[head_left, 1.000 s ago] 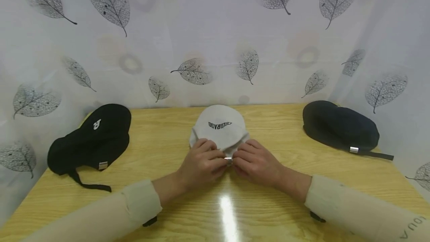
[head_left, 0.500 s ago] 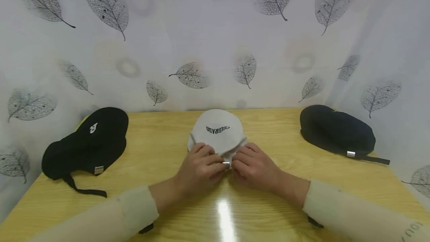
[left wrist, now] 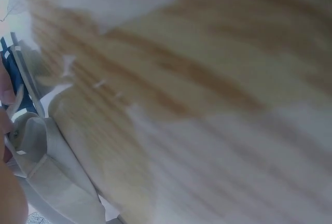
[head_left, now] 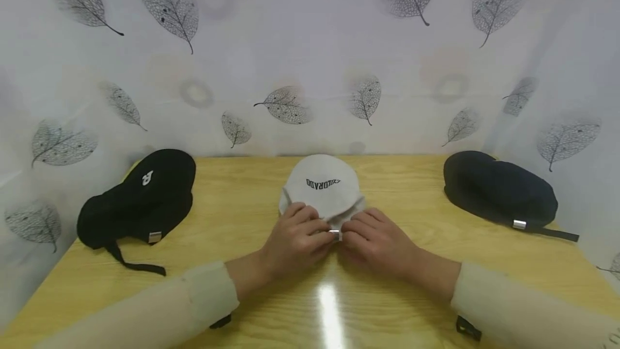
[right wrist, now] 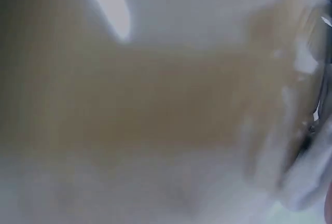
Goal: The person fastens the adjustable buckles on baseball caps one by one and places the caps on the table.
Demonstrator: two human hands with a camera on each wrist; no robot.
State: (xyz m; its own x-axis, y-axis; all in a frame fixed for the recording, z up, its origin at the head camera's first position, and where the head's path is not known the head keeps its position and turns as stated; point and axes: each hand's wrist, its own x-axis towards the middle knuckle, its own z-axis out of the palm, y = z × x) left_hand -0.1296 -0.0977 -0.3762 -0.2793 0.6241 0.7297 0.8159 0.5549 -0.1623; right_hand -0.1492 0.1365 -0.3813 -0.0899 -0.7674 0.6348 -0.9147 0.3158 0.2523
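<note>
A cream baseball cap [head_left: 321,174] with dark COLORADO lettering, upside down in the head view, lies on the wooden table. A small metal buckle [head_left: 335,235] shows on its near side, between my two hands. My left hand [head_left: 297,238] pinches the cap's strap at the left of the buckle, fingers curled. From the right, my right hand [head_left: 375,238] pinches the strap end beside the buckle. The strap is mostly hidden behind the fingers. In the left wrist view the cream cap [left wrist: 67,193] shows at the lower left beside the left hand [left wrist: 11,198].
On the left of the table [head_left: 402,306] lies a black cap [head_left: 164,198] with a white letter, a buckle and a loose strap. A dark navy cap [head_left: 499,187] with its strap hanging out lies on the right. A leaf-print curtain [head_left: 310,47] stands behind.
The head view shifts slightly. Both hands stay at the cream cap's buckle with hardly any movement.
</note>
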